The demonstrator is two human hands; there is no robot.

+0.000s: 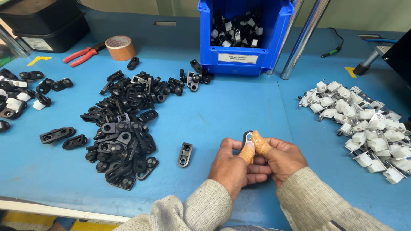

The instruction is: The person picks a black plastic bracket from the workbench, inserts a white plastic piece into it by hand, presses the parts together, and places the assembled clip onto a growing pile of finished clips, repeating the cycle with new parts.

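The blue table (239,107) carries everything, and its spread of loose parts is where trouble could start. The big heap of black plastic parts (124,128), at about ten o'clock from the hands, lies loose and fans toward the near edge, so a careless sleeve could, I judge, sweep some onto the floor. The pile of white clips (364,124), at two o'clock from the hands, has thin metal wires sticking out that look likely to snag or tangle if grabbed in a bunch. At twelve o'clock, at the far side, stands the blue bin (274,38), part-filled with black pieces fitted with white clips; further left, at the far corner, a black box (47,25) sits stacked on another, its contents hidden. Orange pliers (81,54) and a roll of tape (120,47) lie beside it, well away from the work. One single black part (185,154) lies alone at nine o'clock, just beside the hands. The left hand (233,167) and the right hand (280,158) are both closed around a small black piece (247,137), pinched between thumbs capped in orange finger covers (253,147). The piece is mostly hidden, and a slip of those smooth covers could let it spring out.
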